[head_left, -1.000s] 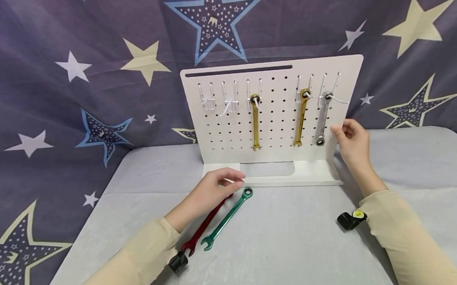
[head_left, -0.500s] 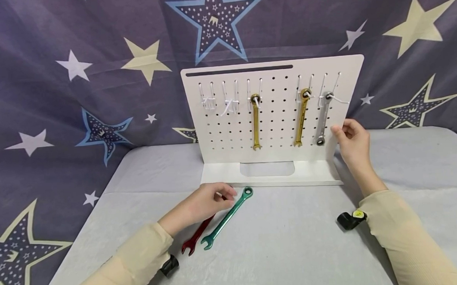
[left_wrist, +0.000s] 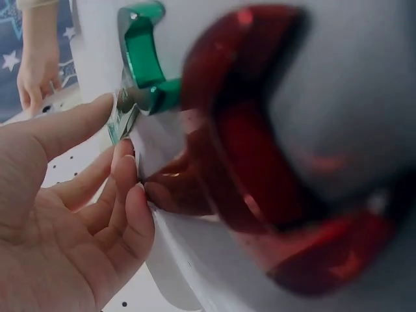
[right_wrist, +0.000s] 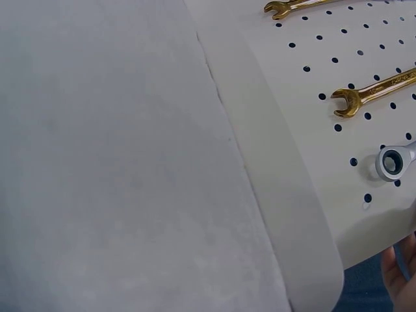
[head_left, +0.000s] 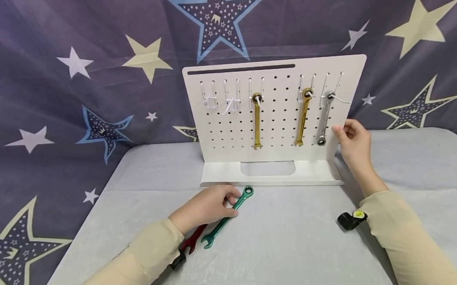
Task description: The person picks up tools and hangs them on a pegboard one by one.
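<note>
My left hand (head_left: 212,205) is at a green ratcheting combination wrench (head_left: 221,226) lying on the table, its thumb and fingers on either side of the shaft. Beside it lies a red wrench (head_left: 195,239), partly hidden under that hand; its open end looms large in the left wrist view. My right hand (head_left: 355,142) holds the right edge of a white pegboard (head_left: 237,153), thumb in front and fingers behind. On the board's hooks hang a gold wrench (head_left: 257,124), a second gold wrench (head_left: 302,117) and a silver wrench (head_left: 324,118).
Two white hooks at the board's left, one of them a left hook (head_left: 210,101), carry no wrench. The board's base (head_left: 222,173) stands on a table with a grey cloth (head_left: 296,242). Behind hangs a star-patterned curtain (head_left: 104,58).
My left hand has drawn back from the board's base, then moved down onto the green wrench, its fingers now around the shaft. The right hand stays at the board's edge.
</note>
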A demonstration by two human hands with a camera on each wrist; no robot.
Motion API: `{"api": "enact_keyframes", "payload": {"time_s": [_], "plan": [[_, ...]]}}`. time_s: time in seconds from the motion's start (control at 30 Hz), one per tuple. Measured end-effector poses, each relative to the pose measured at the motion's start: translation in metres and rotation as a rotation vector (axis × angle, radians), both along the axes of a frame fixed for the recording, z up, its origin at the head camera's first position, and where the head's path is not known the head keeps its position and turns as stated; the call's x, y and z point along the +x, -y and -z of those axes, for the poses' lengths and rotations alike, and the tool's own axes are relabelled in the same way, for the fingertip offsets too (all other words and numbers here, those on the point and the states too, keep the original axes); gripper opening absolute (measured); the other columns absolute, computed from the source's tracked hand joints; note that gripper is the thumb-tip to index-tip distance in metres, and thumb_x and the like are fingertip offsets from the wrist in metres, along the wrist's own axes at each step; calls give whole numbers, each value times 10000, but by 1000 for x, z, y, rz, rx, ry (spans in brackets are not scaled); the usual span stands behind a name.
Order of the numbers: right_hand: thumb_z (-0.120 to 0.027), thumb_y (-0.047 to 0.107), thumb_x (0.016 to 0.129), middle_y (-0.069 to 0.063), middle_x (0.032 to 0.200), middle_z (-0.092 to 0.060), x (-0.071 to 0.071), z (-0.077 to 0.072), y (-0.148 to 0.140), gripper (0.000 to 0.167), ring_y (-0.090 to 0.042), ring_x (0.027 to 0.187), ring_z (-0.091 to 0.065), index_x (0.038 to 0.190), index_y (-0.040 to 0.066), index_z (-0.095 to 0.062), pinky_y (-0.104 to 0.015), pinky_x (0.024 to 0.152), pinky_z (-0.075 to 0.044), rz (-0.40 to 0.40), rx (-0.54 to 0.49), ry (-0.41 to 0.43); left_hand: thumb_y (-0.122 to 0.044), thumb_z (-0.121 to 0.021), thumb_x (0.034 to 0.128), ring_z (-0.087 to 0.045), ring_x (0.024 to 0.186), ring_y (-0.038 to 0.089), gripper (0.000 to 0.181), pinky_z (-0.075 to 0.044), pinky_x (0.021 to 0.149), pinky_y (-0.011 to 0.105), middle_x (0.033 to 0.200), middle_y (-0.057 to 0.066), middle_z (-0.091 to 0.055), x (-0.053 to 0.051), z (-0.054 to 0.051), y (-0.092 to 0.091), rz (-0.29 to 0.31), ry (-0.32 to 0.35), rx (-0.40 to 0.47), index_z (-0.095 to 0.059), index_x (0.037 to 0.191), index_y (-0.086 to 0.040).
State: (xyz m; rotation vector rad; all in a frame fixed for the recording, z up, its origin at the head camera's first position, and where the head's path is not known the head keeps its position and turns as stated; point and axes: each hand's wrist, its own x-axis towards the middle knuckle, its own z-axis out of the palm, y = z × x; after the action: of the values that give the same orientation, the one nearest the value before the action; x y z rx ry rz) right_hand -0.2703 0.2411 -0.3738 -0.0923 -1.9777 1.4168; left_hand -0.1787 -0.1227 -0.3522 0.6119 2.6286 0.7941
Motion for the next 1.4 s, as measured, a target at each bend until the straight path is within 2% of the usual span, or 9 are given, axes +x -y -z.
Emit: {"api": "enact_keyframes", "payload": {"time_s": [0.23, 0.47, 0.7, 0.83, 0.97, 1.17, 1.3, 1.4], "plan": [[-710, 81, 916, 184, 682, -502, 0, -1, 1, 226, 38, 610, -468, 995, -106, -610, -87, 566, -391, -3, 13, -1, -125, -798, 847, -545, 782, 111, 320, -483, 768, 300, 862, -62, -606, -1, 0, -5, -18, -17, -82, -666, 1137, -91], [-705, 79, 918, 183, 676, -492, 0, 1, 0, 200, 42, 601, -460, 952, -85, -594, -81, 560, -393, 7, 23, 10, -145, -778, 862, -532, 693, 97, 283, -468, 699, 288, 775, -75, -586, -2, 1, -7, 24, -32, -105, -644, 1107, -97], [-688, 101, 931, 215, 640, -474, 0, 5, -2, 241, 79, 559, -426, 927, -124, -601, -70, 532, -367, 3, 58, 2, -99, -723, 876, -472, 668, 88, 189, -420, 664, 260, 763, -62, -541, -1, 2, -8, 83, -45, -118, -616, 1031, -109], [-666, 70, 940, 230, 649, -478, 0, 4, -1, 223, 82, 565, -427, 944, -140, -591, -67, 538, -367, -2, 61, 11, -73, -695, 884, -449, 661, 91, 152, -391, 648, 253, 758, -49, -523, -1, 1, -7, 98, -35, -103, -600, 997, -111], [-659, 60, 944, 247, 653, -485, -1, 3, -1, 208, 83, 573, -431, 946, -134, -585, -68, 544, -370, -7, 62, 16, -57, -664, 898, -463, 684, 100, 157, -401, 649, 256, 798, -36, -534, -2, -1, -4, 88, -15, -43, -598, 1036, -97], [-683, 105, 937, 238, 653, -482, 1, 3, 0, 226, 67, 576, -434, 918, -102, -594, -78, 539, -369, -2, 67, 7, -23, -611, 924, -481, 735, 116, 160, -423, 660, 235, 854, -1, -541, -5, -6, -1, 69, 32, 143, -577, 1080, -33], [-684, 116, 937, 234, 656, -479, 2, 2, 1, 238, 60, 577, -435, 906, -99, -588, -80, 538, -369, 7, 76, 8, -36, -612, 946, -474, 722, 124, 159, -420, 647, 240, 892, 15, -546, -8, -13, -1, 4, 22, 228, -577, 1101, -39], [-680, 113, 939, 231, 657, -478, 2, 2, 0, 236, 61, 576, -434, 897, -98, -582, -80, 539, -369, 10, 78, 5, -39, -623, 949, -525, 729, 131, 178, -452, 633, 254, 930, 36, -554, -10, -18, -2, -57, 1, 300, -578, 1122, -40]]}}
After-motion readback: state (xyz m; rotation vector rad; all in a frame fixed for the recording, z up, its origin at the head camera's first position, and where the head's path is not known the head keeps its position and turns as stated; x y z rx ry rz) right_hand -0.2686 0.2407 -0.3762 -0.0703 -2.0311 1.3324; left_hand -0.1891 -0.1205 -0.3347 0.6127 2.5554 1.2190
